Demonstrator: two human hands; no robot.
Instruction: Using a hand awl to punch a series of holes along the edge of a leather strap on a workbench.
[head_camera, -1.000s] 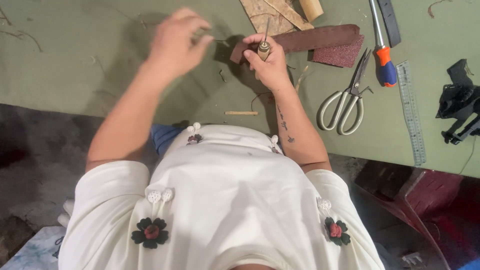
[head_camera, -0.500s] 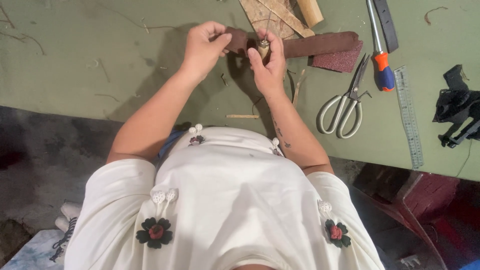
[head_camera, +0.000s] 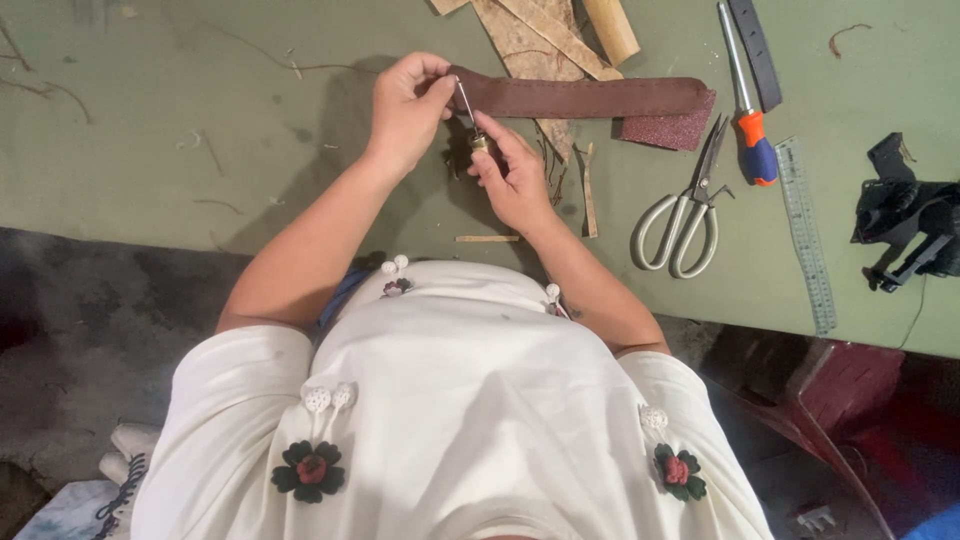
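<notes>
**Awl held to the end of a leather strap**

The right hand (head_camera: 510, 180) is closed around a small awl (head_camera: 468, 112), fingers wrapped on its brass-coloured handle, the thin metal shaft slanting up and away to the strap's near end. Whether the tip has pierced the leather cannot be told.

Just left of that grip, the left hand (head_camera: 405, 105) pinches the end of the brown strap (head_camera: 580, 96) between thumb and fingers, shut on it. The two hands are close together, the shaft bridging them.

From the pinch the strap runs flat to the right across the green table (head_camera: 200, 150), with a stitch line along its upper edge. Its far end lies on a dark red piece of sandpaper (head_camera: 668, 130).

Below the right hand lies a small wood sliver (head_camera: 487, 238); beside its wrist, thin strips (head_camera: 588, 190).

Further right of the grip: white-handled scissors (head_camera: 685, 215), an orange-handled screwdriver (head_camera: 745, 120), a ruler (head_camera: 805, 235), and at the edge a black tool (head_camera: 905, 225).

Beyond the strap, tan scraps (head_camera: 530, 30) and a wooden dowel (head_camera: 612, 28).
</notes>
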